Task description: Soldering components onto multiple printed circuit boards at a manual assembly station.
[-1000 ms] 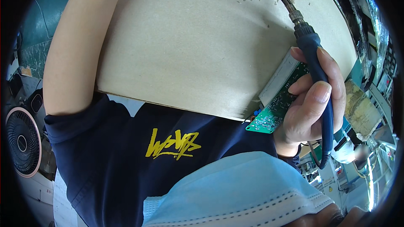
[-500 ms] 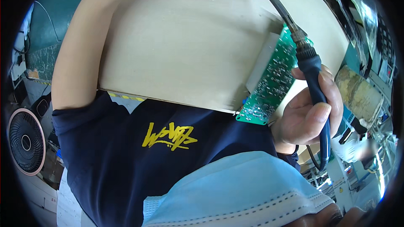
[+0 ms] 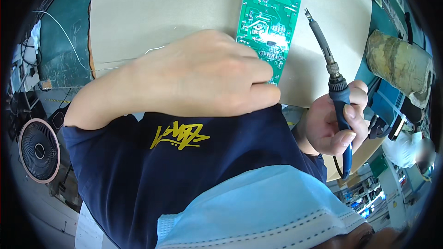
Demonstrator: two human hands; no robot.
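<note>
My right hand grips a soldering iron by its dark blue handle, its metal tip pointing up and away, right of a green circuit board. The board lies solder side up, with small parts and shiny joints showing. My left hand is closed over the board's near end, fingers curled. What its fingers hold is hidden beneath the hand. A thin pale wire comes in from the left and passes out of sight behind my left hand and forearm.
A pale board covers the green bench top. At the right lies a worn, stained roll-shaped thing. A fan stands at the left. Another person in white is in the right background.
My left hand has come back from the far side to the board's near end. The circuit board has shifted away from me and turned flatter. The soldering iron stays in my right hand.
</note>
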